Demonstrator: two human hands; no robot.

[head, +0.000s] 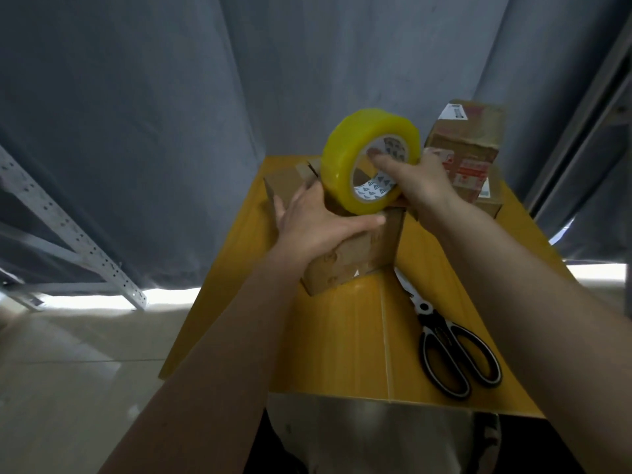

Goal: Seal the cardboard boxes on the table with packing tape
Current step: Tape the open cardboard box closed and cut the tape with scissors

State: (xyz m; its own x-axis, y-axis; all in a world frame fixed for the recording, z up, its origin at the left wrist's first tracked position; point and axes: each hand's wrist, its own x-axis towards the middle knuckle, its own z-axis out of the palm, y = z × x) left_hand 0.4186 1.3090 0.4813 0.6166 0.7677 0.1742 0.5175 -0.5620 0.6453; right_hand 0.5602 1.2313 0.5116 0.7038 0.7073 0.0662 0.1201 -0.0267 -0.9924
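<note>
Below the near edge of the yellow worktop (328,354), the person's torso shows a pale grey top with dark fabric at either side of it. Both forearms are bare, with no sleeves, watch or rings on the 2 hands, left (318,224) and right (417,186).

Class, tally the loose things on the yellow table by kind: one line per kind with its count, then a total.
Cardboard boxes: 3, the front box under the left hand, and two stacked boxes, upper on lower
Tape rolls: 1, the yellow tape roll, held by the right hand
Scissors: 1, the scissors
Total: 5
</note>
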